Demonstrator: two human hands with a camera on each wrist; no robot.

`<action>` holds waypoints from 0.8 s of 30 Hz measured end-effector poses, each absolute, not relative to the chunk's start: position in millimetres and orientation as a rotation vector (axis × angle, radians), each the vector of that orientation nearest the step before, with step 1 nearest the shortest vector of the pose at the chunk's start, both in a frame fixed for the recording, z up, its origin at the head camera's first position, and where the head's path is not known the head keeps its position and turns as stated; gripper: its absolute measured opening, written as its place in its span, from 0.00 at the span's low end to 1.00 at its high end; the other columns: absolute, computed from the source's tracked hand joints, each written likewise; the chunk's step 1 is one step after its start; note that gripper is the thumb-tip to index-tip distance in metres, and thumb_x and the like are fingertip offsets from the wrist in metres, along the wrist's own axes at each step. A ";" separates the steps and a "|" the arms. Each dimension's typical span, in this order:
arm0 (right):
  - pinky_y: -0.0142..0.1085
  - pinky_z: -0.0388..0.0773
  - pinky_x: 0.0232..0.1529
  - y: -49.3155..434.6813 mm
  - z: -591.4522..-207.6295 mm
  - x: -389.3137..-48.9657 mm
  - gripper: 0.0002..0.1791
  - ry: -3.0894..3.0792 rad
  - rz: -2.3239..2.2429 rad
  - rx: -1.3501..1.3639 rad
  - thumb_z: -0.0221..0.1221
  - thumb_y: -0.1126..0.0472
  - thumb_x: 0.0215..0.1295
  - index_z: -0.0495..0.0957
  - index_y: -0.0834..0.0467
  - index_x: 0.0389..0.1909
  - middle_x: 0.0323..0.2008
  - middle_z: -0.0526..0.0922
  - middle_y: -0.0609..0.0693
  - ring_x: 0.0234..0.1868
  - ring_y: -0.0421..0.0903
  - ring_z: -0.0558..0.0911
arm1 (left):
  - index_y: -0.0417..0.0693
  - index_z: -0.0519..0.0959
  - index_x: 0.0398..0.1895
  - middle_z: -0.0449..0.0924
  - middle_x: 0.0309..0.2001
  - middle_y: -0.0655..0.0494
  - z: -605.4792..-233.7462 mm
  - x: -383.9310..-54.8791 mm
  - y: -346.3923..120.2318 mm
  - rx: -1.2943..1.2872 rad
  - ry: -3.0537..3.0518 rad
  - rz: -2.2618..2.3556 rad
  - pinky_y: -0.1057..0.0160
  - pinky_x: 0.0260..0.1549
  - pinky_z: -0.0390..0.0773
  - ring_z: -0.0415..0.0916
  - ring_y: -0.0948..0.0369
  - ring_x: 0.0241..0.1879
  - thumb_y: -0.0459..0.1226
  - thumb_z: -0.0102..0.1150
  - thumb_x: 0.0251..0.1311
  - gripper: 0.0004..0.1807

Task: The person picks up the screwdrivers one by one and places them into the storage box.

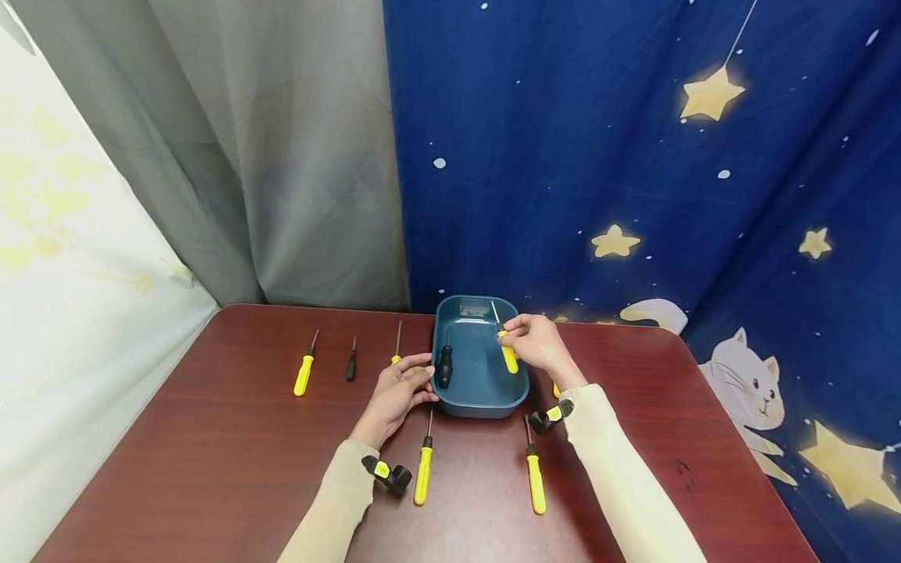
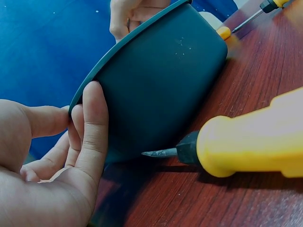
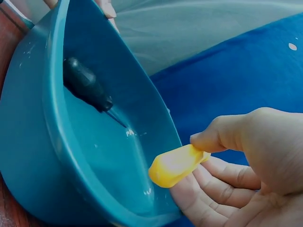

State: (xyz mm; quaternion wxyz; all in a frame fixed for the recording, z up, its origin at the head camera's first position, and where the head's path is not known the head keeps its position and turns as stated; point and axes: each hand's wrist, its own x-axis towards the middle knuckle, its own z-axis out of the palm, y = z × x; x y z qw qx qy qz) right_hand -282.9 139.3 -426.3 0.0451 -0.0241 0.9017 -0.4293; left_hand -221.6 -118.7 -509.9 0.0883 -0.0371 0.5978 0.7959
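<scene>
A blue plastic tub (image 1: 482,410) stands near the far edge of the table. My left hand (image 1: 396,393) pinches its left rim between thumb and fingers, with a forefinger along the outer wall in the left wrist view. Over the tub's right half, my right hand (image 1: 540,344) holds a yellow-handled screwdriver (image 1: 508,357) between thumb and fingers, its shaft pointing away from me. Inside the tub, along the left wall, lies a black-handled screwdriver (image 3: 87,84).
On the table left of the tub lie a yellow screwdriver (image 1: 304,375), a small black screwdriver (image 1: 351,366) and another yellow one (image 1: 399,340), partly behind my left hand. Nearer me are two yellow screwdrivers (image 1: 423,473). A yellow handle (image 1: 556,389) shows by my right wrist. Curtains (image 1: 324,156) hang behind.
</scene>
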 end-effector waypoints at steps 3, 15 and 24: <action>0.34 0.87 0.37 135.1 -425.0 -286.0 0.14 2.761 -1.276 -0.075 0.68 0.59 0.64 0.83 0.61 0.47 0.41 0.89 0.57 0.34 0.45 0.86 | 0.41 0.74 0.67 0.79 0.34 0.51 -508.8 -221.5 -119.4 -0.114 1.783 2.370 0.63 0.34 0.88 0.77 0.60 0.31 0.32 0.58 0.72 0.21; 0.35 0.87 0.32 125.8 -425.2 -300.8 0.11 2.769 -1.186 -0.121 0.68 0.59 0.63 0.84 0.61 0.41 0.36 0.88 0.57 0.27 0.43 0.85 | 0.41 0.74 0.68 0.79 0.34 0.52 -510.1 -221.2 -118.1 -0.106 1.772 2.360 0.63 0.35 0.88 0.77 0.60 0.31 0.32 0.58 0.72 0.22; 0.39 0.90 0.38 115.4 -422.6 -308.3 0.11 2.709 -1.173 -0.122 0.68 0.58 0.66 0.83 0.62 0.42 0.39 0.86 0.58 0.30 0.46 0.87 | 0.42 0.75 0.66 0.79 0.34 0.53 -509.0 -220.4 -117.7 -0.116 1.777 2.376 0.63 0.34 0.87 0.77 0.60 0.31 0.31 0.57 0.72 0.21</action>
